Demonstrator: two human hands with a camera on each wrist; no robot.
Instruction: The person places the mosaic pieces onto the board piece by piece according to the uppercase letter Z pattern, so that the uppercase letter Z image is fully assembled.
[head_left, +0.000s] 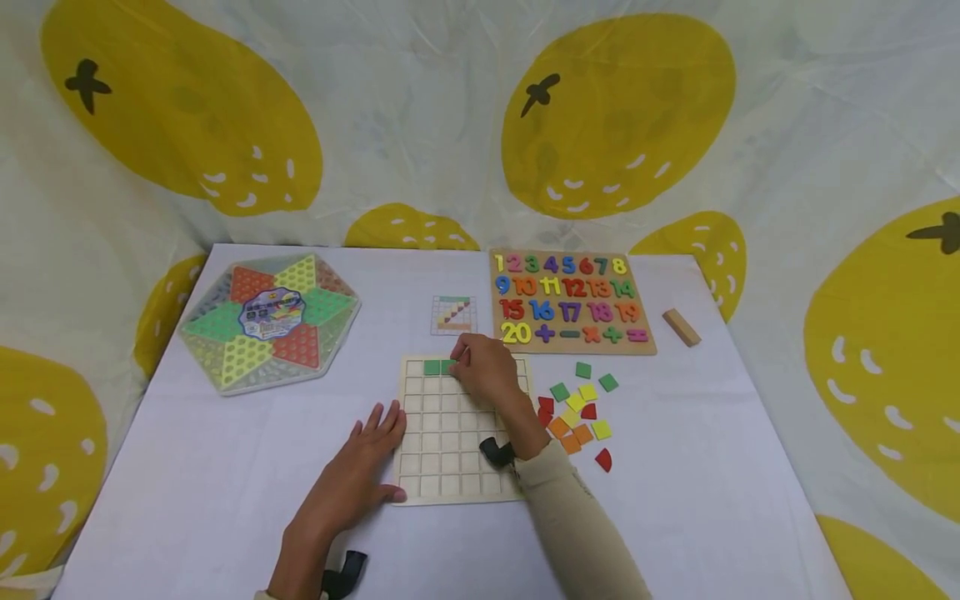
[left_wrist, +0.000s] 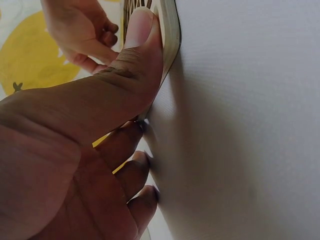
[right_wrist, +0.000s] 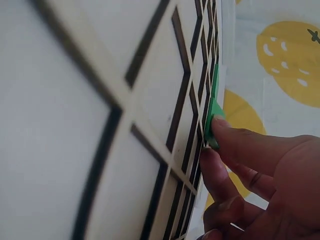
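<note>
A wooden grid board [head_left: 440, 442] lies on the table, with a green square tile [head_left: 432, 367] set in its top row. Beside that tile my right hand [head_left: 487, 371] pinches another green square tile [right_wrist: 214, 117], which looks slightly tilted against the grid in the right wrist view. My left hand [head_left: 360, 467] rests at the board's left edge, its fingers extended and its thumb [left_wrist: 140, 30] touching the lower left corner. Just beyond the board lies a small pattern card [head_left: 453, 316] printed with a coloured grid.
Loose green, yellow, orange and red pieces [head_left: 582, 433] are scattered right of the board. Behind them lies a number puzzle board [head_left: 573, 344], with a wooden block [head_left: 681, 327] to its right. A hexagonal Chinese checkers box [head_left: 272, 321] is at the back left.
</note>
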